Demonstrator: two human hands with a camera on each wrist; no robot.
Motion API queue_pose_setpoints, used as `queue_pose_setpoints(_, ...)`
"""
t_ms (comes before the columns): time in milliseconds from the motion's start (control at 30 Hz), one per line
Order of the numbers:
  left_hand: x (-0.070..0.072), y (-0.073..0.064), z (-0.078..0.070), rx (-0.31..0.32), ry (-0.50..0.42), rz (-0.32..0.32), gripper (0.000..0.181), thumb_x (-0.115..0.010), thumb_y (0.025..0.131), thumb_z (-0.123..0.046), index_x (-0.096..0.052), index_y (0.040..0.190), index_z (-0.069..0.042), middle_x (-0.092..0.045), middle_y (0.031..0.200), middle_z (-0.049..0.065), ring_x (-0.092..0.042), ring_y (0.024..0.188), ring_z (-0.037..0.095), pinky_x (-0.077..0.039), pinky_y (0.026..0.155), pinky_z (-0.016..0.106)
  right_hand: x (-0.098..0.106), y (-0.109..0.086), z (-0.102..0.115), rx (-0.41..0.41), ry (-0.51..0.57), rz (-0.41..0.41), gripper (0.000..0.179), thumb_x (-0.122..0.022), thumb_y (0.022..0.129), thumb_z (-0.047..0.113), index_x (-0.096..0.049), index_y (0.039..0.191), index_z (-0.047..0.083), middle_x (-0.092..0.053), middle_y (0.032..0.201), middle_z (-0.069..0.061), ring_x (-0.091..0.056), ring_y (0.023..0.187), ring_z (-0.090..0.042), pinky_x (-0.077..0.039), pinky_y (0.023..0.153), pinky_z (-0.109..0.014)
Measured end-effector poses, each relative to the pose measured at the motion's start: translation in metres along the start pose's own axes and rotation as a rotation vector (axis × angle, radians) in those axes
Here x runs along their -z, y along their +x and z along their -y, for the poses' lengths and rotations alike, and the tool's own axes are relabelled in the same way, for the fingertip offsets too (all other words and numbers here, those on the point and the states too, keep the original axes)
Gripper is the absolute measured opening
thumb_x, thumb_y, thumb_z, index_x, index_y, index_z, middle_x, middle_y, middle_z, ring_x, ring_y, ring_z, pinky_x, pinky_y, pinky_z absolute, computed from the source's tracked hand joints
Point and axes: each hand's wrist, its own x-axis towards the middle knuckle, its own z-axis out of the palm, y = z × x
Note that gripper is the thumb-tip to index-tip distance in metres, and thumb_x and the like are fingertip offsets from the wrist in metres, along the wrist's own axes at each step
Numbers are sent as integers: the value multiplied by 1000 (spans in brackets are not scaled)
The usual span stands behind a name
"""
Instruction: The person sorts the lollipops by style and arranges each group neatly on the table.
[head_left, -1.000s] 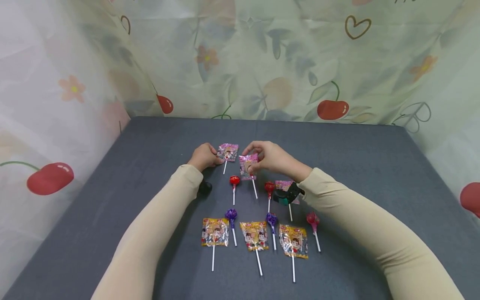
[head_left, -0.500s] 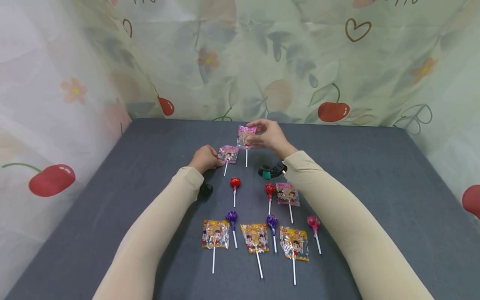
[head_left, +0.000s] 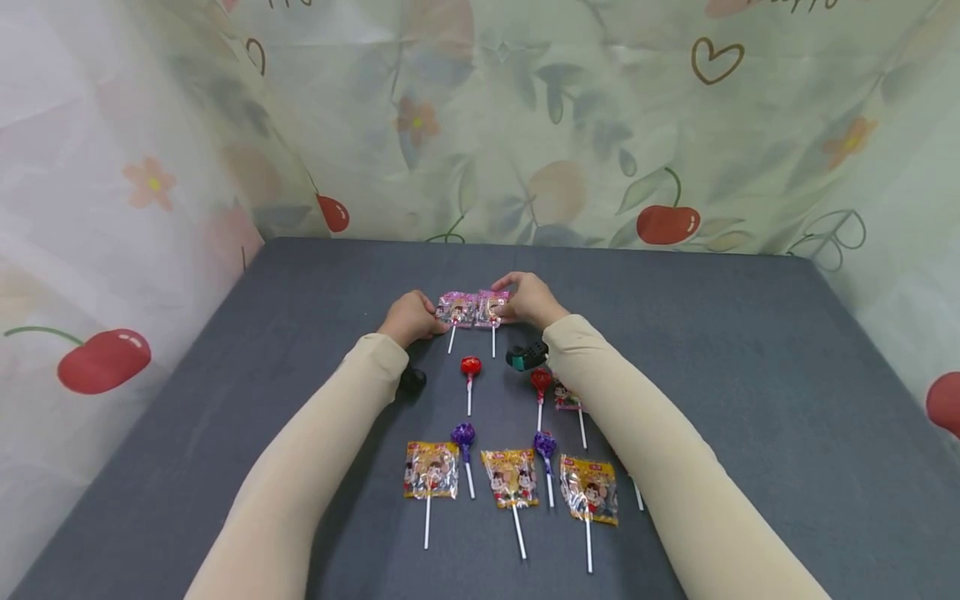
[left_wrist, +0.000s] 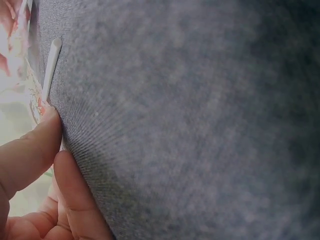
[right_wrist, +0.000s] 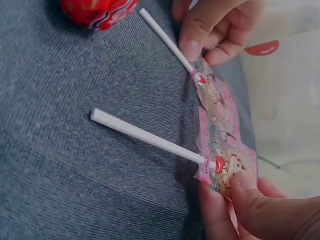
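Observation:
Two lollipops in pink printed wrappers are side by side near the far part of the table in the head view. My left hand [head_left: 409, 318] pinches the left edge of one pink-wrapped lollipop [head_left: 455, 310] between thumb and fingers. The other pink-wrapped lollipop [right_wrist: 230, 167] is held by my right hand [head_left: 531, 301], thumb on its front and fingers behind. In the right wrist view the two wrappers meet or overlap slightly at their edges, white sticks pointing toward me. A red ball lollipop [head_left: 470, 367] lies just below them.
Nearer to me lie several yellow-wrapped lollipops [head_left: 510, 477], two purple ball lollipops [head_left: 463, 433], and another red one [head_left: 541, 380]. My right sleeve partly covers a third pink-wrapped lollipop [head_left: 567, 398]. Patterned cloth [head_left: 480, 125] hangs behind the dark table [head_left: 697, 333].
My right hand carried its pink-wrapped lollipop away from me, then lowered it beside the left one. My left hand stayed nearly still, holding its lollipop.

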Motion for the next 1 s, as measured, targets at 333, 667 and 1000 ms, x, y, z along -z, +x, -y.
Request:
queue_pose_setpoints(333, 2, 3, -3, 9, -15, 19, 36, -81, 79, -17, -50, 96, -7, -51, 85, 6, -53, 64, 13, -41, 55, 22, -1, 9, -1, -27, -180, -49, 35, -72, 85, 0, -64, 118, 6, -55, 121, -18, -55, 73, -16, -48, 60, -22)
queue_pose_setpoints(667, 1, 3, -3, 4, -20, 22, 36, -81, 79, -16, -49, 94, -7, -50, 86, 7, -54, 65, 13, -43, 56, 22, -1, 8, 0, -20, -271, -67, 33, -75, 83, 4, -66, 115, 5, -58, 122, -18, -56, 83, -20, -47, 63, -23)
queue_pose_setpoints(1000, 1, 4, 0, 8, 0, 29, 35, -81, 79, -16, -49, 93, -8, -51, 85, 6, -52, 61, 11, -42, 54, 21, -3, 7, -3, -19, -237, -70, 31, -77, 81, 4, -67, 111, 4, -59, 119, -17, -58, 89, -21, -49, 69, -26)
